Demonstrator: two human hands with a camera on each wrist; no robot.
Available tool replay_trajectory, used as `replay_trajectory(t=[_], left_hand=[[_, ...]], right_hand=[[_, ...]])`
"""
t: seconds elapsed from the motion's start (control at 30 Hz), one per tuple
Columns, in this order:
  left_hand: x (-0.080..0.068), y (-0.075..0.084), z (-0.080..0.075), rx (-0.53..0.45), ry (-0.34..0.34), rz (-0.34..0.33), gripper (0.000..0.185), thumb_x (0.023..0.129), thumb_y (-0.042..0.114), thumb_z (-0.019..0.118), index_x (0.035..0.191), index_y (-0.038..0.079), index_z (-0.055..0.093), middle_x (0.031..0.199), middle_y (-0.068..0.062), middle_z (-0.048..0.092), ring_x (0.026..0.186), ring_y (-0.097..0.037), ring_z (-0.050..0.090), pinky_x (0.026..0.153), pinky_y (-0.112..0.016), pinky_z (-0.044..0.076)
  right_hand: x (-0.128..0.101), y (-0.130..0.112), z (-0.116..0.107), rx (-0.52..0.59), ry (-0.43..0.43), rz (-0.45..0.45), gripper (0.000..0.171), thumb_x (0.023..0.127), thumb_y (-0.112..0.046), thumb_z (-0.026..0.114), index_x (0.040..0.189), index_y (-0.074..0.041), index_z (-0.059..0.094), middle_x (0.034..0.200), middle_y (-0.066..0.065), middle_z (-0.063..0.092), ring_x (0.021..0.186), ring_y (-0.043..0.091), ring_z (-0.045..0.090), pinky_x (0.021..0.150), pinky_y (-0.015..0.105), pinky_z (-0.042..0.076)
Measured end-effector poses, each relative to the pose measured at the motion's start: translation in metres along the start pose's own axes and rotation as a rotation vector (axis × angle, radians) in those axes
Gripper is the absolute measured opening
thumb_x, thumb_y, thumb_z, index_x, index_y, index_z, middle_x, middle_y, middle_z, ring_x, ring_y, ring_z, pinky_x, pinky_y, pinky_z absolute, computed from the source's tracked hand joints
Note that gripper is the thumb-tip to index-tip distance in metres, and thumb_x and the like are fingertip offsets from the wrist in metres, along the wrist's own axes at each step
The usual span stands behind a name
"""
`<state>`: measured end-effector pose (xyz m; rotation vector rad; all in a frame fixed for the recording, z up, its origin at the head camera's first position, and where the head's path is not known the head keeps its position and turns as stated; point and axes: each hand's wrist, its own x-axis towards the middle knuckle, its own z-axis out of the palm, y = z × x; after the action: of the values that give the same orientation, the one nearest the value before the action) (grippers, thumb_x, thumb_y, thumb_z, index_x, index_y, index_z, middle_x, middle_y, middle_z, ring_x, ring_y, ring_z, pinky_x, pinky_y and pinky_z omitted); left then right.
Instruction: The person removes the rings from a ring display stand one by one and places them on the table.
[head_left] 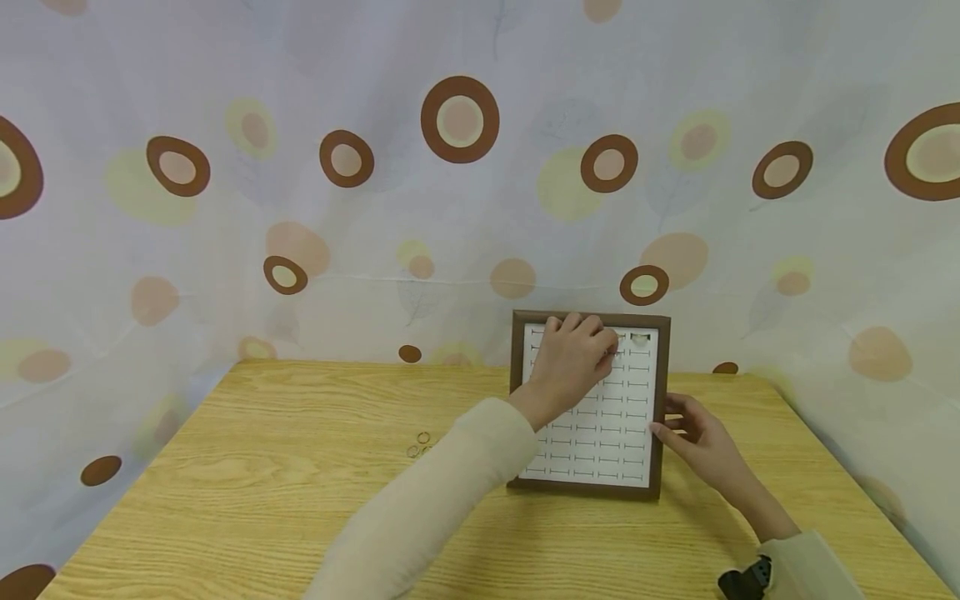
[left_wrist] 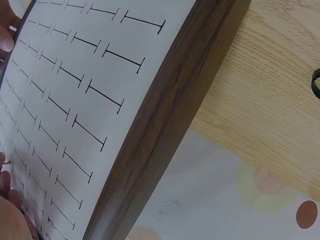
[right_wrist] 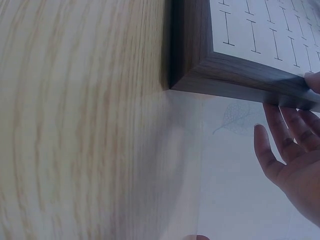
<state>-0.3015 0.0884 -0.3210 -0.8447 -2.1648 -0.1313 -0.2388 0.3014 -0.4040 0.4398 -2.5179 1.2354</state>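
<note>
A ring display board (head_left: 585,492) with a brown wooden frame and a white slotted panel stands upright on the table. My left hand (head_left: 570,354) reaches across its upper part. The fingers are bent and seem to pinch a small ring at a top-row slot, mostly hidden by the fingertips. Just right of them, a ring (head_left: 640,339) sits in the top-right slot. My right hand (head_left: 701,442) grips the frame's right side, thumb on the front edge and fingers behind. In the right wrist view, that hand (right_wrist: 300,165) shows at the frame's edge (right_wrist: 240,80).
Several loose rings (head_left: 423,437) lie on the wooden table (head_left: 262,483), left of the board and partly behind my left sleeve (head_left: 442,500). A patterned curtain (head_left: 450,217) hangs behind the table. A black device (head_left: 746,579) is strapped at my right wrist.
</note>
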Motion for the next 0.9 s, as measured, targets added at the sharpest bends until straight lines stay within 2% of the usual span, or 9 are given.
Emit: replay_trajectory(t=[0.3, 0.5, 0.63, 0.9], left_hand=[[-0.001, -0.002, -0.003, -0.027, -0.006, 0.012, 0.006, 0.088, 0.032, 0.056, 0.089, 0.029, 0.06, 0.09, 0.013, 0.056, 0.088, -0.007, 0.05, 0.069, -0.023, 0.033], [-0.001, -0.002, -0.006, -0.065, 0.009, 0.017, 0.006, 0.088, 0.032, 0.056, 0.09, 0.029, 0.061, 0.091, 0.013, 0.056, 0.088, -0.007, 0.05, 0.068, -0.023, 0.034], [-0.003, -0.004, -0.01, -0.086, -0.004, 0.017, 0.006, 0.088, 0.032, 0.057, 0.09, 0.028, 0.061, 0.092, 0.013, 0.056, 0.089, -0.008, 0.05, 0.068, -0.022, 0.034], [-0.013, -0.015, -0.017, -0.139, -0.016, 0.034, 0.005, 0.087, 0.03, 0.057, 0.087, 0.028, 0.061, 0.089, 0.012, 0.055, 0.083, -0.008, 0.047, 0.07, -0.025, 0.034]], right_hand=[[0.0, 0.001, 0.001, -0.003, 0.003, 0.004, 0.042, 0.089, -0.013, 0.058, 0.125, 0.005, 0.044, 0.109, 0.015, 0.055, 0.088, 0.006, 0.059, 0.073, 0.016, 0.047], [0.0, 0.001, 0.001, -0.008, -0.002, 0.011, 0.043, 0.09, -0.014, 0.057, 0.126, 0.005, 0.043, 0.112, 0.019, 0.055, 0.089, 0.004, 0.058, 0.073, 0.015, 0.047], [0.0, 0.0, 0.0, -0.007, -0.006, 0.019, 0.043, 0.09, -0.015, 0.057, 0.126, 0.005, 0.043, 0.113, 0.02, 0.055, 0.09, 0.002, 0.057, 0.073, 0.015, 0.047], [0.0, 0.001, 0.001, -0.01, -0.001, 0.005, 0.042, 0.09, -0.013, 0.057, 0.125, 0.005, 0.043, 0.112, 0.02, 0.055, 0.089, -0.004, 0.055, 0.074, 0.014, 0.046]])
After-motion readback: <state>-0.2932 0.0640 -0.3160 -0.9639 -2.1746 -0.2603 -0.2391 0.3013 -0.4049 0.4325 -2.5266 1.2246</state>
